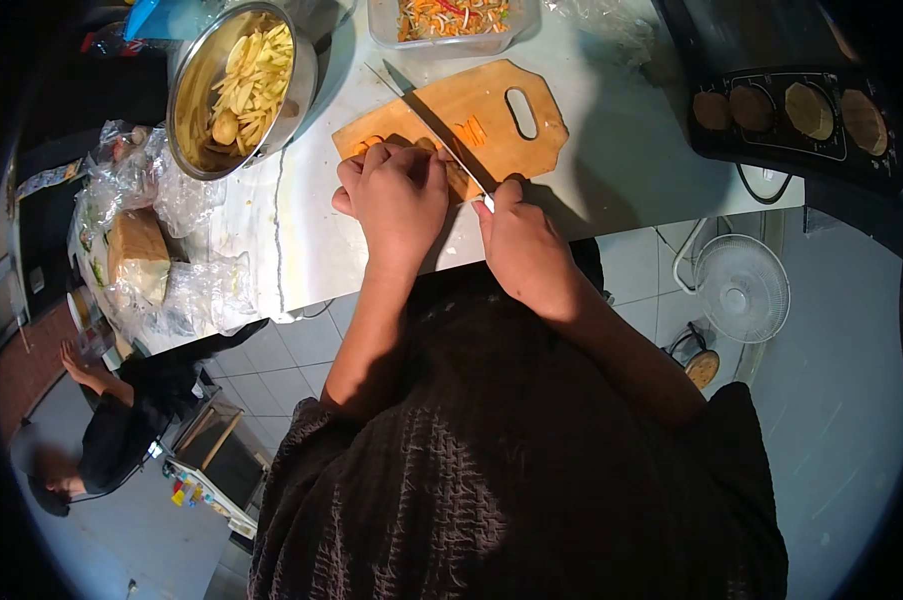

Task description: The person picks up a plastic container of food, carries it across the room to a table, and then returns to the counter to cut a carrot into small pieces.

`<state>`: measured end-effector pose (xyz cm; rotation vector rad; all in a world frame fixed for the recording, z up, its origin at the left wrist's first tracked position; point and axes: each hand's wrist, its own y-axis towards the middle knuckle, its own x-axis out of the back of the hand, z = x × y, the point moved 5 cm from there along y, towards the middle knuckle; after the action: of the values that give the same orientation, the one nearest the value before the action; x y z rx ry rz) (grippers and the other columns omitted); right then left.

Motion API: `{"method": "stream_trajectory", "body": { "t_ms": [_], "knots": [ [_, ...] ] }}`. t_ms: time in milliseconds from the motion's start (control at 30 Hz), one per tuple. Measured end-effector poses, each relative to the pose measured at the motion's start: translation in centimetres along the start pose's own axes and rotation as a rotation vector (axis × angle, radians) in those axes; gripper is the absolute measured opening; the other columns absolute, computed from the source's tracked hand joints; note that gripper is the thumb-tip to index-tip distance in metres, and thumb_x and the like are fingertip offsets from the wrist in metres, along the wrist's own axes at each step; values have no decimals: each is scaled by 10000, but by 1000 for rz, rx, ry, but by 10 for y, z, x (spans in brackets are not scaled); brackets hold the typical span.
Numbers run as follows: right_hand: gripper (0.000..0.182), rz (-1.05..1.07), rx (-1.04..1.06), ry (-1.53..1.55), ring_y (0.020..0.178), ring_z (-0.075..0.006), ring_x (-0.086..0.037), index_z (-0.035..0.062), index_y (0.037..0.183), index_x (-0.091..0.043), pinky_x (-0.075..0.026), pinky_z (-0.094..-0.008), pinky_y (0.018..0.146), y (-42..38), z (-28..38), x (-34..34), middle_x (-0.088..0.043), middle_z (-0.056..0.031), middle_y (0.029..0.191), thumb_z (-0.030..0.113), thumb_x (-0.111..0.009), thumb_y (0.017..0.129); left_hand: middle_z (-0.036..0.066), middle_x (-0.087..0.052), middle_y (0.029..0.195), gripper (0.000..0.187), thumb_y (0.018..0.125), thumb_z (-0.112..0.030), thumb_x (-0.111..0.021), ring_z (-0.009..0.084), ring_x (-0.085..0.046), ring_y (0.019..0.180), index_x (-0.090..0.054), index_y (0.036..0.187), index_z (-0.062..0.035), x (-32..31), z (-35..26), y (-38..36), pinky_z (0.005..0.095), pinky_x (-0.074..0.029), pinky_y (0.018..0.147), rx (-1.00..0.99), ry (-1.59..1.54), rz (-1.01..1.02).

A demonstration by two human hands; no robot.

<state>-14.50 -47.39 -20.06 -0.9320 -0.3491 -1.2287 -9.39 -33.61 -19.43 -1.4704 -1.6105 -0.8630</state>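
A wooden cutting board (476,88) lies on the table before me. My right hand (526,243) is closed around the handle of a knife (433,133), whose long blade slants up and left across the board. My left hand (396,200) has its fingers curled down on the board, just left of the blade, pressing on a carrot (365,144) that they mostly hide. To the right of the blade lie thin carrot strips (471,131). Whether the edge is in the carrot cannot be seen.
A steel bowl (183,120) with cut, pale yellow sticks stands at the upper left. A plastic container (486,42) of shredded vegetables is behind the board. Plastic bags (196,285) cover the left side. A black appliance (711,80) is at right. Another person (121,430) is at lower left.
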Motion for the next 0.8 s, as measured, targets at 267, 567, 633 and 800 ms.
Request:
{"method": "stream_trajectory", "body": {
  "t_ms": [267, 567, 633, 800],
  "knots": [
    [297, 20, -85, -72, 714, -455, -638, -39, 910, -440, -522, -498, 657, -12, -13, 12, -620, -288, 698, 245, -513, 962, 63, -651, 885, 172, 798, -262, -697, 318, -444, 1002, -744, 813, -97, 1, -2, -3, 458, -261, 826, 12, -8, -20],
    [302, -20, 56, 2, 678, -495, -585, -39, 903, -421, -465, -548, 599, -10, -7, 9, -590, -296, 673, 246, -478, 984, 60, -651, 885, 163, 804, -250, -699, 314, -451, 996, -738, 821, -93, -1, 2, -4, 451, -259, 816, 13, -20, -31],
    [293, -21, 60, 13, 685, -491, -587, -31, 925, -432, -467, -550, 616, -10, -5, 8, -596, -292, 683, 252, -482, 981, 61, -650, 887, 163, 803, -250, -701, 313, -452, 996, -736, 819, -92, -1, 3, -3, 451, -259, 818, 11, -21, -31],
    [281, 30, 38, -10, 704, -473, -623, -23, 938, -455, -506, -530, 652, -9, -3, 11, -615, -292, 694, 253, -504, 964, 63, -646, 896, 169, 799, -248, -705, 313, -455, 997, -731, 818, -82, -1, 2, -3, 449, -257, 824, 24, -27, -4]
  ]
}}
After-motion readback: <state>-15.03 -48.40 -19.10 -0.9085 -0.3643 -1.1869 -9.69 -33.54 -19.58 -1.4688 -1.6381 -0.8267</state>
